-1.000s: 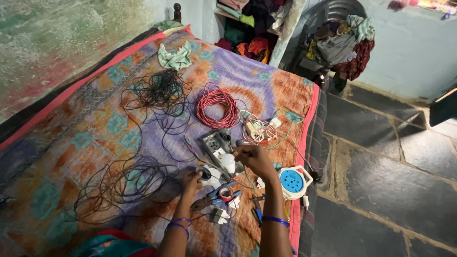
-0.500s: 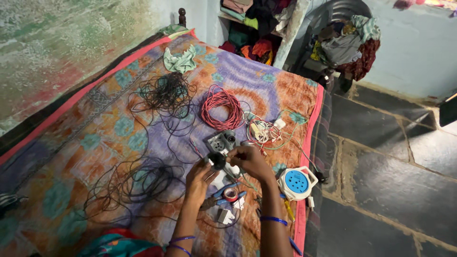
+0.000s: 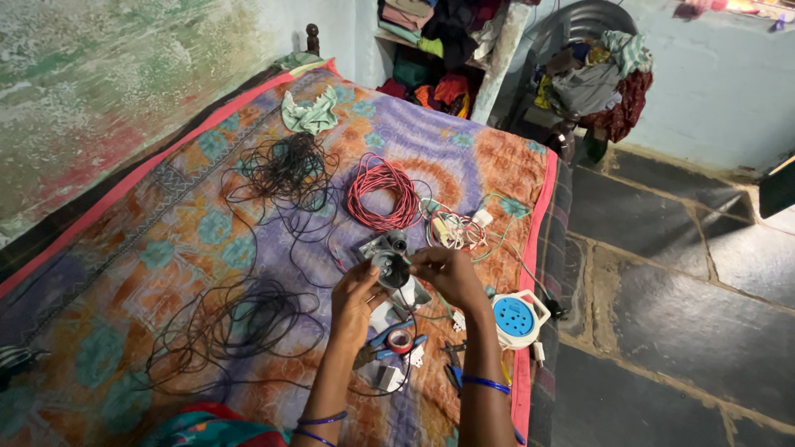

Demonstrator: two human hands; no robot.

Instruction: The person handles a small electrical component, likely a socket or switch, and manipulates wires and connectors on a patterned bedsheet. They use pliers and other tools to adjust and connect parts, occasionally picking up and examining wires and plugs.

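Both my hands are raised over a patterned bed cover (image 3: 166, 248) and hold one small dark electrical part (image 3: 392, 266) between them. My left hand (image 3: 358, 294) grips it from the left, my right hand (image 3: 447, 277) pinches it from the right. Just behind it lies a grey metal switch plate (image 3: 383, 246) with round fittings. A coil of red wire (image 3: 379, 192) lies further back. Under my hands sit a roll of red tape (image 3: 401, 340), blue-handled pliers (image 3: 383, 338) and small white plugs.
Tangled black wire (image 3: 240, 323) spreads at the left, another black bundle (image 3: 290, 165) further back. A white and blue extension reel (image 3: 517, 314) sits by the bed's right edge. White connectors (image 3: 454, 228) lie by the red coil. Dark stone floor (image 3: 662, 273) is right; a clothes-laden chair (image 3: 588, 74) behind.
My hands have lifted off the bed cover and come together, raising the small dark part up in front of the grey switch plate. The view has shifted slightly.
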